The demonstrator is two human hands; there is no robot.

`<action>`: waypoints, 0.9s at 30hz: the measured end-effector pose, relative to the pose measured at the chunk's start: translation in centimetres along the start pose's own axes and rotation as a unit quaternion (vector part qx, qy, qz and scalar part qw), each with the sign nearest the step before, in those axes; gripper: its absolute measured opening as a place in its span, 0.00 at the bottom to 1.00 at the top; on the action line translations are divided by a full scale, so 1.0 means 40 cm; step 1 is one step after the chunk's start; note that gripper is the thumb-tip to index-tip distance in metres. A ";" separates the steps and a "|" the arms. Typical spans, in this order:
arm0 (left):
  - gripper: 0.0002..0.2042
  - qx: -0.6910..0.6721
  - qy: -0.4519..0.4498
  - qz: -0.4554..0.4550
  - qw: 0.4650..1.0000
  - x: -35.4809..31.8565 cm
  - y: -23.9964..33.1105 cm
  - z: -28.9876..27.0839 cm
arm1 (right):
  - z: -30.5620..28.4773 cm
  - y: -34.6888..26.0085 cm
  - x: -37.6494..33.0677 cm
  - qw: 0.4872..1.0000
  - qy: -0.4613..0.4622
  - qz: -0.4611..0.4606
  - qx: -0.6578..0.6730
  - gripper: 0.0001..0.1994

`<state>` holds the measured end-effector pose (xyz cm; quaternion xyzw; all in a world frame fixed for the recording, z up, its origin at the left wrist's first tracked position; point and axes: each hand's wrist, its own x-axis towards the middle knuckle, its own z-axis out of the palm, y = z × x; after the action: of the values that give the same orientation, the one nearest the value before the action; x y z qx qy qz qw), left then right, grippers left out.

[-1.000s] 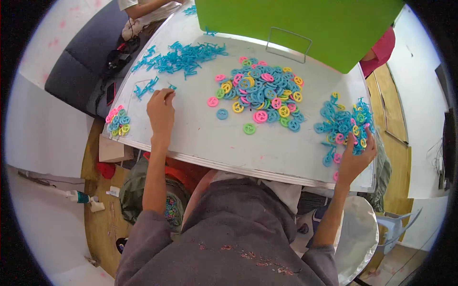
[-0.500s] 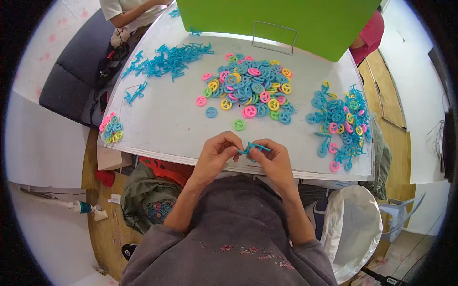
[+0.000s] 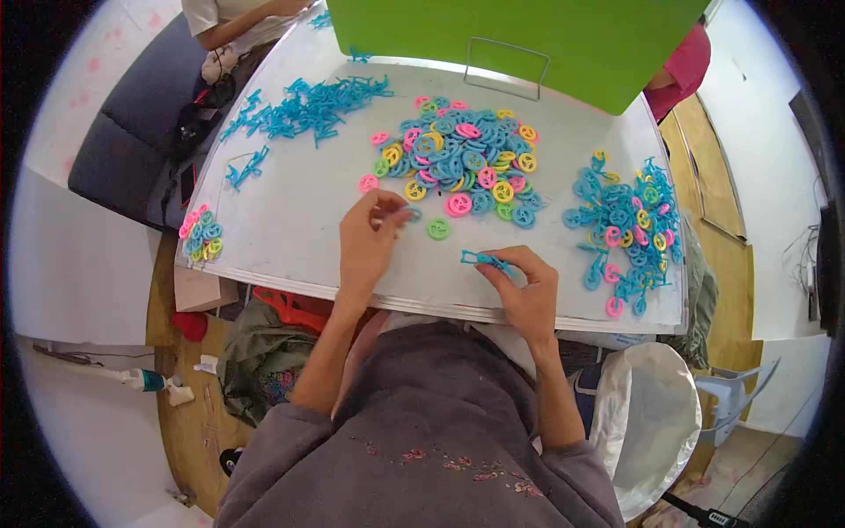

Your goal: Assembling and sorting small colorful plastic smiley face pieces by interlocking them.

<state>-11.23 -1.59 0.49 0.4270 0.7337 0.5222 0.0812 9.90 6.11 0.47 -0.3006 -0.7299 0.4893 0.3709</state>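
My right hand pinches a small blue plastic frame piece just above the near part of the table. Its forked end sticks out to the left of my fingertips. My left hand is further forward, its thumb and fingers closed on a blue plastic wheel, partly hidden by the fingers. A lone green wheel lies on the table between my hands. Beyond it rises a heap of blue, pink, yellow and green wheels.
Loose blue frame pieces are piled at the far left. Frames with wheels fitted lie heaped at the right. A small wheel cluster sits at the left edge. A green board stands at the back; two people are beyond the table.
My left hand has let go of the blue frame piece and moved forward to the lone blue wheel, now between its fingers. My right hand has shifted slightly right, keeping the piece.
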 end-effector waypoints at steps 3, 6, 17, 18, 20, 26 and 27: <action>0.07 -0.249 -0.118 -0.151 0.949 -0.054 0.058 0.006 | 0.000 -0.013 0.008 0.999 -0.009 -0.020 -0.033 0.10; 0.06 -0.300 -0.167 -0.184 0.921 -0.094 0.079 0.033 | 0.003 -0.005 0.002 0.998 -0.028 -0.038 -0.036 0.11; 0.04 -0.307 -0.163 -0.175 0.921 -0.115 0.075 0.072 | 0.010 -0.001 -0.015 0.998 -0.036 0.038 0.024 0.08; 0.04 -0.307 -0.163 -0.175 0.921 -0.118 0.078 0.074 | 0.009 -0.004 -0.015 0.998 -0.033 0.050 0.013 0.07; 0.04 -0.263 -0.156 -0.140 0.942 -0.126 0.084 0.079 | 0.002 -0.007 -0.012 0.996 -0.041 0.078 0.015 0.08; 0.06 -0.259 -0.116 -0.130 0.950 -0.138 0.102 0.092 | 0.007 -0.011 -0.011 0.989 -0.021 0.138 0.050 0.08; 0.06 -0.259 -0.117 -0.130 0.950 -0.141 0.102 0.095 | 0.008 -0.012 -0.012 0.988 -0.009 0.142 0.062 0.07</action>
<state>-3.37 -2.59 0.38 0.3502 0.6075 0.6259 0.3415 9.85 5.41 0.71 -0.3737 -0.6509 0.5840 0.3091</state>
